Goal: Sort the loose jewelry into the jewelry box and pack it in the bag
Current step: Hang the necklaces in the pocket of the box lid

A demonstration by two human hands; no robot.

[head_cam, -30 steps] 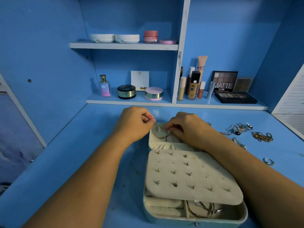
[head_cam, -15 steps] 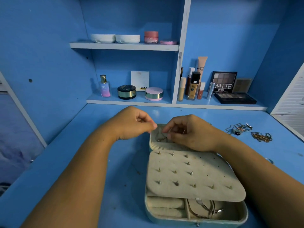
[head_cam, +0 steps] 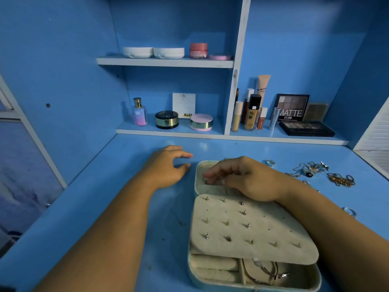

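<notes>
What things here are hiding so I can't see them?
All in the head view:
1. Whatever lies under the right hand in the far compartment of the pale green jewelry box; its own fingers cover it.
2. Most of the box's near tray; the beige studded earring panel lies over it.
3. The box's front edge; cut off by the picture's bottom.
4. The tangled jewelry pile on the blue desk; too small to tell pieces apart.
5. The bag; nowhere in view.

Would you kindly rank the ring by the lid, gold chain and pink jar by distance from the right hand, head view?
1. Ring by the lid, just right of the right hand.
2. Gold chain, far right on desk.
3. Pink jar, top shelf.
</notes>
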